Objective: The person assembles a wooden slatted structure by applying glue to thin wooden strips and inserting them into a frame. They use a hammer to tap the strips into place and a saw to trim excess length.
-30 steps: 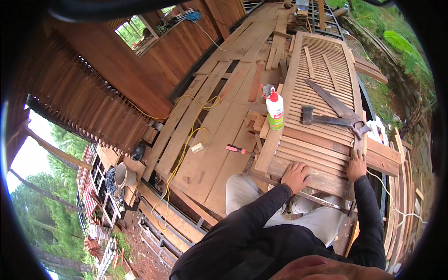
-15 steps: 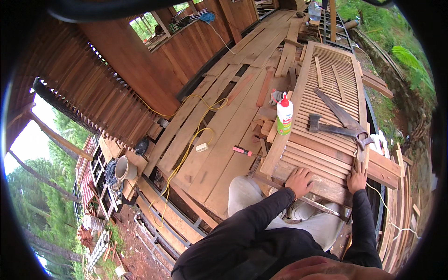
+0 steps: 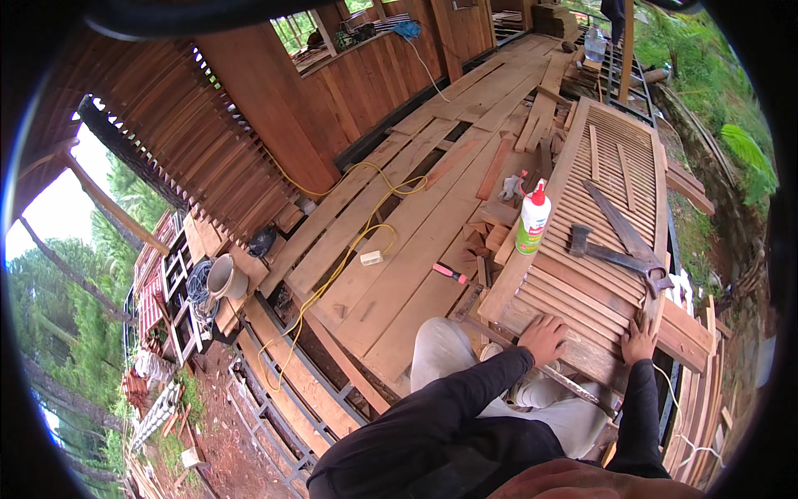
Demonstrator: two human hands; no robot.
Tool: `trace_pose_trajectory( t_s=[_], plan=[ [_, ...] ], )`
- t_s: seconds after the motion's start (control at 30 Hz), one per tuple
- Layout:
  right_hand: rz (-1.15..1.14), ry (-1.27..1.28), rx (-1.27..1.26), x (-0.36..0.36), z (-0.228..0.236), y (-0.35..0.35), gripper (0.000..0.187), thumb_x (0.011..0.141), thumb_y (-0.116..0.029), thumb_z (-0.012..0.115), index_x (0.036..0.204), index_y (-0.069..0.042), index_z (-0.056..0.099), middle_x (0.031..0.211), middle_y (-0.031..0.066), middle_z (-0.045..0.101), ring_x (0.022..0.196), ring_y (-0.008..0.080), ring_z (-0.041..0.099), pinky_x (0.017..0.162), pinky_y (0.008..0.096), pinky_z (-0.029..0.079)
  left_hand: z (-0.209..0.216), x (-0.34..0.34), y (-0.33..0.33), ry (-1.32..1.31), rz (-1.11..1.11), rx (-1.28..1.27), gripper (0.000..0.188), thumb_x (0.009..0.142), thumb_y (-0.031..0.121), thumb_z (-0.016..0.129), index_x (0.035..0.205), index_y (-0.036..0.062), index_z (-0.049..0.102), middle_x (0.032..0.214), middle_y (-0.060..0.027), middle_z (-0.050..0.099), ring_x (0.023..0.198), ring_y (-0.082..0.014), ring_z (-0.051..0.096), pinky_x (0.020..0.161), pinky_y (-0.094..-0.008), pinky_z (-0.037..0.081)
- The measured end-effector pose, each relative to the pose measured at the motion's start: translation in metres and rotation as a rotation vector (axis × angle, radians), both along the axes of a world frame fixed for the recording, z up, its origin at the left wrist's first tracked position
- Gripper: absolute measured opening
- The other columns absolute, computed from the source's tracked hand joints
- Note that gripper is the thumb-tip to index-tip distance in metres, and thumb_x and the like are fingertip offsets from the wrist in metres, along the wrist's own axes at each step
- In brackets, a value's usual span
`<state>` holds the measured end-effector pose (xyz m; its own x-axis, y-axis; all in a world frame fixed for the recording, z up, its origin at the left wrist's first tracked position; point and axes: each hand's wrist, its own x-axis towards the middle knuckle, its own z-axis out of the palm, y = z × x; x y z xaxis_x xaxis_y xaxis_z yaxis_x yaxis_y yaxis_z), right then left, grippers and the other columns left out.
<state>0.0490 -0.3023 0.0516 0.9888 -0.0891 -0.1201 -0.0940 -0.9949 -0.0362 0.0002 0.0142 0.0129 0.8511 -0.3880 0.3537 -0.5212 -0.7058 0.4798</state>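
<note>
A louvred wooden panel (image 3: 573, 166) lies in front of me, its slats running across between two long side rails. My left hand (image 3: 544, 339) rests with fingers stretched on the wide near end rail (image 3: 582, 339). On the near right corner, my right hand (image 3: 639, 341) lies with its fingers extended over the side rail. Neither hand holds anything. Atop the slats are a handsaw (image 3: 619, 224) and a hammer-like tool (image 3: 611, 252) with a dark head. A white and green glue bottle (image 3: 532, 223) with a red cap stands on the left rail.
Left of the panel are wood offcuts (image 3: 499, 229), a red-handled screwdriver (image 3: 450, 273) and a white socket box (image 3: 371, 259) on a yellow cord (image 3: 332, 274). Gaps show between the floor planks (image 3: 399, 274). A bucket (image 3: 227, 278) stands far left; long boards (image 3: 694, 399) lie right.
The whole view has shifted, so the scene sits a little lower and farther right. Both hands stay on the panel's near end, with the tools and bottle still in place.
</note>
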Motion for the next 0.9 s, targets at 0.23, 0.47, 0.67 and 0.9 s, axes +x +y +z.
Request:
trace_pose_trajectory(
  t_s=[0.23, 0.47, 0.67, 0.9],
  plan=[
    [-0.008, -0.087, -0.019, -0.012, -0.016, -0.001, 0.057, 0.096, -0.036, 0.062, 0.144, -0.005, 0.06, 0.169, 0.0169, 0.029, 0.158, 0.0396, 0.02, 0.125, 0.063, 0.02, -0.002, -0.001, 0.001, 0.0, 0.005, -0.036, 0.042, 0.093, 0.033, 0.067, 0.123, 0.004, 0.063, 0.119, -0.0135, 0.059, 0.119, -0.0329, 0.054, 0.106, -0.0477, 0.043],
    [-0.023, -0.138, 0.0, -0.024, -0.015, 0.0, 0.054, 0.094, -0.033, 0.065, 0.141, -0.006, 0.062, 0.167, 0.0187, 0.033, 0.156, 0.0394, 0.026, 0.125, 0.0608, 0.022, -0.004, -0.001, 0.005, -0.022, 0.009, -0.062, 0.042, 0.093, 0.031, 0.067, 0.124, 0.0042, 0.063, 0.119, -0.0134, 0.059, 0.118, -0.0333, 0.054, 0.107, -0.0472, 0.042],
    [-0.01, -0.385, 0.119, -0.042, -0.033, -0.014, 0.051, 0.087, -0.02, 0.072, 0.136, -0.007, 0.065, 0.159, 0.0237, 0.042, 0.147, 0.0426, 0.039, 0.121, 0.0552, 0.031, 0.003, 0.003, 0.0, 0.069, 0.0, -0.026, 0.042, 0.093, 0.03, 0.067, 0.124, 0.0027, 0.065, 0.123, -0.0157, 0.061, 0.121, -0.035, 0.055, 0.107, -0.0491, 0.044],
    [-0.173, -0.499, 0.346, -0.075, -0.039, -0.019, 0.051, 0.088, -0.022, 0.073, 0.134, -0.001, 0.065, 0.146, 0.0271, 0.054, 0.136, 0.0434, 0.05, 0.116, 0.0501, 0.041, -0.022, 0.009, -0.003, 0.037, 0.033, -0.035, 0.042, 0.092, 0.03, 0.068, 0.124, 0.004, 0.069, 0.124, -0.0173, 0.065, 0.119, -0.0377, 0.058, 0.104, -0.0502, 0.046]
  ],
)
